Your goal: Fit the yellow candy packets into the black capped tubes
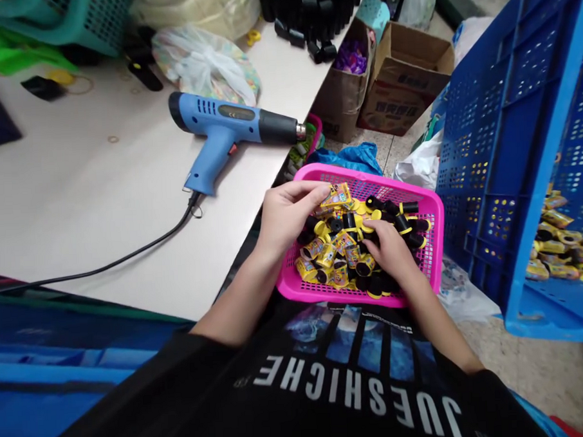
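Observation:
A pink plastic basket (430,203) rests on my lap, filled with several small black-and-yellow tubes, some wrapped in printed labels. My left hand (286,215) hovers over the basket's left side, its fingers pinched on a yellow printed label sleeve (336,195). My right hand (389,249) lies in the pile to the right, fingers curled down onto the tubes (365,265); what it grips is hidden.
A blue heat gun (229,128) lies on the white table (78,189), cord trailing to the left. A tall blue crate (515,138) with more labelled tubes stands at the right. Cardboard boxes (406,78) sit on the floor behind; black tubes (311,11) are piled at the table's far end.

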A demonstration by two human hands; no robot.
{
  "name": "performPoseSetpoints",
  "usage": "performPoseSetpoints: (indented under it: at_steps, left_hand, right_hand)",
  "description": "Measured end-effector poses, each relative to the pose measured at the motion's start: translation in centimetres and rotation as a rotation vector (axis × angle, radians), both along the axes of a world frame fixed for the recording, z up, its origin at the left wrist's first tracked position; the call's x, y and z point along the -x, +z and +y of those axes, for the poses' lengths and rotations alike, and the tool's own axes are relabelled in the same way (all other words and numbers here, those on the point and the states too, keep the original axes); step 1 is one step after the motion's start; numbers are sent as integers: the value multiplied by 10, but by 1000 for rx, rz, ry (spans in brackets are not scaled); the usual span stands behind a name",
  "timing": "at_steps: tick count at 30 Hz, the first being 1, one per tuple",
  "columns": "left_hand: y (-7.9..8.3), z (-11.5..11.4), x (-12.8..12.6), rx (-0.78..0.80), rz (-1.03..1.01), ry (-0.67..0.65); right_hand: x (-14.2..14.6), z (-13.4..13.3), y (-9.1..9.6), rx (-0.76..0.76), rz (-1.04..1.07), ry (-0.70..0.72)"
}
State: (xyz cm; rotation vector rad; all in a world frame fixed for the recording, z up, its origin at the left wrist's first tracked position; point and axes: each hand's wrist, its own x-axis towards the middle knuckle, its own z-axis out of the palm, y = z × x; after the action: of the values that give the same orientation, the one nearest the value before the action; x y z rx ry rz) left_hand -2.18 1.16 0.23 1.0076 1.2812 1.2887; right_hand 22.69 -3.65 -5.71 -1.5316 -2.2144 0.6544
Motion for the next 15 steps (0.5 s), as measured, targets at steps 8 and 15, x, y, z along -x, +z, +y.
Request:
performPoseSetpoints:
  at_steps: [8,15]
  left_hand:
    - [-1,-3,-3,-16,-22,-11]
    - [-2,-3,-5,-20,-29,-9]
  right_hand:
    - [-13,-11,1,45,314,-201]
    - [10,-14,32,310,1023,-262]
